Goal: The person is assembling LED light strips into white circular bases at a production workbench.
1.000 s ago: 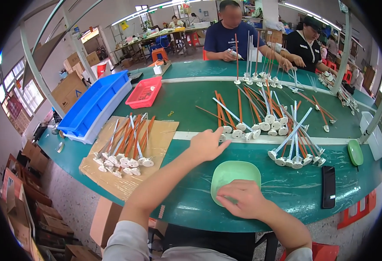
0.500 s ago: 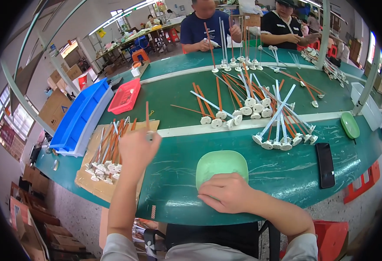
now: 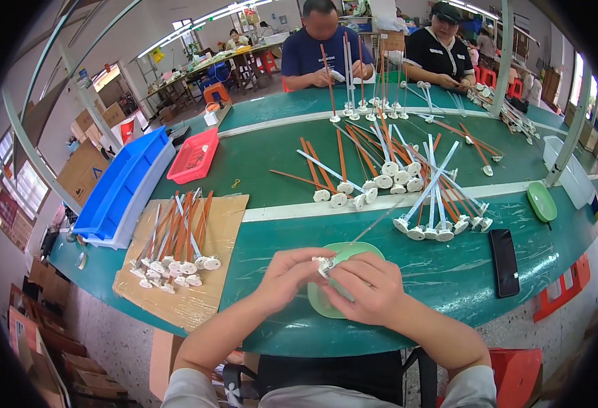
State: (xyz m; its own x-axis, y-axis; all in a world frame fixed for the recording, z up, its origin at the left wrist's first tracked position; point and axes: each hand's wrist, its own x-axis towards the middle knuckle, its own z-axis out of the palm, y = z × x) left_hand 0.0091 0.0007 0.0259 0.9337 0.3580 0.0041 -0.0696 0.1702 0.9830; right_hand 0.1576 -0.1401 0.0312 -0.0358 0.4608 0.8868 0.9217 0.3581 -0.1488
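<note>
Above the green bowl (image 3: 319,306), my left hand (image 3: 285,277) pinches the white base (image 3: 323,265) of a thin rod (image 3: 380,221). The rod slants up and away to the right. Against that base rest the closed fingertips of my right hand (image 3: 369,287); whatever small thing they may hold is hidden. Both hands cover much of the bowl. On the cardboard sheet (image 3: 224,217) at the left lies a pile of brown and silver rods with white round bases (image 3: 176,265).
More white-based rods (image 3: 442,221) fan out at the right and mid-table. A phone (image 3: 504,262), a small green dish (image 3: 541,201), a red basket (image 3: 193,155) and a blue tray (image 3: 122,187) lie around. Two people (image 3: 319,51) work across the table, near upright rods.
My left hand has come from over the cardboard to the middle, bringing a white-based rod. My right hand has lifted from the bowl and now meets the base.
</note>
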